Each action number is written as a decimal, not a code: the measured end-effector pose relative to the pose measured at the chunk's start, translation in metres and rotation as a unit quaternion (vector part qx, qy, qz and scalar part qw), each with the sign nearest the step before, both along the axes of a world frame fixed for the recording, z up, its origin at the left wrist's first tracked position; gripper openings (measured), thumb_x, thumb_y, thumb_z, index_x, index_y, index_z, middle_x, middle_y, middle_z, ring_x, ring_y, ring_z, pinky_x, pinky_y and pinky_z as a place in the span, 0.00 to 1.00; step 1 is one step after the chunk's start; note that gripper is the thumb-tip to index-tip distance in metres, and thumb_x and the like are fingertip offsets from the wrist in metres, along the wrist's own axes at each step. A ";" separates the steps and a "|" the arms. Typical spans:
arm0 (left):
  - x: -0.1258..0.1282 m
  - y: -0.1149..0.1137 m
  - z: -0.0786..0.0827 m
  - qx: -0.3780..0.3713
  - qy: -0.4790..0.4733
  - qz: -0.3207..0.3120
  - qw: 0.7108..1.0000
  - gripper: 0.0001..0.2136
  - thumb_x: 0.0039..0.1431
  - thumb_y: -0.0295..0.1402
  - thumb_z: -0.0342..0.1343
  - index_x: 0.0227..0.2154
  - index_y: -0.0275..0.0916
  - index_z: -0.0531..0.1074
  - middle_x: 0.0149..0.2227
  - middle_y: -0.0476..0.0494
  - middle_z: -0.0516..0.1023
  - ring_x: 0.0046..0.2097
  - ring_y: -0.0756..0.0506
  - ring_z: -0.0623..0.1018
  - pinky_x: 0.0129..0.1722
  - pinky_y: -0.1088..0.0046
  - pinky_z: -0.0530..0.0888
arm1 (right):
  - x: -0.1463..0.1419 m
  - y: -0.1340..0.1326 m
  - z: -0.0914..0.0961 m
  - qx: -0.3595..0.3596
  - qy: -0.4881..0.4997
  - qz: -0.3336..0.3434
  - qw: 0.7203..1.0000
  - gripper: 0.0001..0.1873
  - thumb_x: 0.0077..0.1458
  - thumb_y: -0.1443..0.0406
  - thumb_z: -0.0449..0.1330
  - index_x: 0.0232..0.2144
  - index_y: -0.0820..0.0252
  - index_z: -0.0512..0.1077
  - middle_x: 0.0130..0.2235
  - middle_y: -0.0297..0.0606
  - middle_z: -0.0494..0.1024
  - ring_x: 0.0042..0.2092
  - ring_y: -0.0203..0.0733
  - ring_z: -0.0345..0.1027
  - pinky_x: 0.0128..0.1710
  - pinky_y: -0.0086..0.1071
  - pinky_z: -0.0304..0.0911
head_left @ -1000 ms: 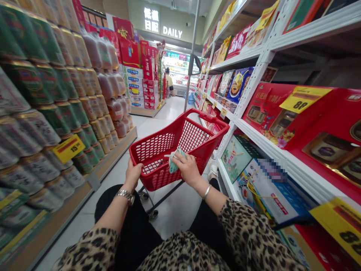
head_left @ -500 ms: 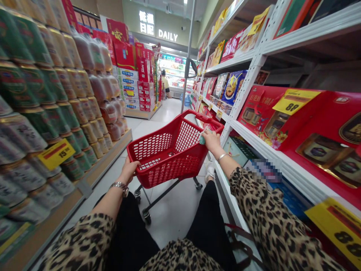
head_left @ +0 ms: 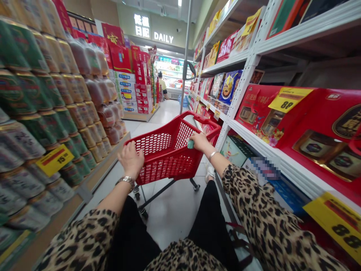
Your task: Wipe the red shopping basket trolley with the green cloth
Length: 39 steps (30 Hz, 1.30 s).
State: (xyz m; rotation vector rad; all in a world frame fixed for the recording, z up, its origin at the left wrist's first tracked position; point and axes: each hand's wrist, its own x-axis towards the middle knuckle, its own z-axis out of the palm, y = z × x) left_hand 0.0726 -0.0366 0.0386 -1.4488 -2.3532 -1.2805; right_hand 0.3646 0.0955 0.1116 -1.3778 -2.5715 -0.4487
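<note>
A red plastic shopping cart (head_left: pixel 158 169) stands sideways before me, its basket tilted and its inside bare. My left hand (head_left: pixel 130 160) is closed over the rim at the left end of the basket, with a metal watch on the wrist. Farther right, my right hand (head_left: pixel 199 142) rests on the near rim, its fingers wrapped round a small crumpled green cloth (head_left: pixel 191 144). Part of that cloth is hidden in the fingers. A silver bangle circles the right wrist.
Stacked drink cans (head_left: pixel 36 128) line the left side, with a yellow price tag (head_left: pixel 55 159). White shelves (head_left: pixel 255 56) hold red gift boxes (head_left: pixel 318 128) on the right. A thin metal pole (head_left: pixel 184 49) rises behind the cart. A person (head_left: pixel 163 86) is far down the aisle.
My left hand has moved up from the outer side of the cart's end to over its rim. My right hand has slid left along the near rim with the cloth.
</note>
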 end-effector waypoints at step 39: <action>-0.047 -0.014 -0.019 -0.180 0.046 -0.066 0.980 0.17 0.42 0.28 0.58 0.39 0.44 0.74 0.54 0.39 0.78 0.66 0.29 0.66 0.73 0.36 0.42 | 0.072 -0.065 -0.073 0.249 0.152 0.044 0.956 0.24 0.68 0.73 0.52 0.56 0.48 0.79 0.63 0.44 0.77 0.60 0.56 0.63 0.58 0.52 0.55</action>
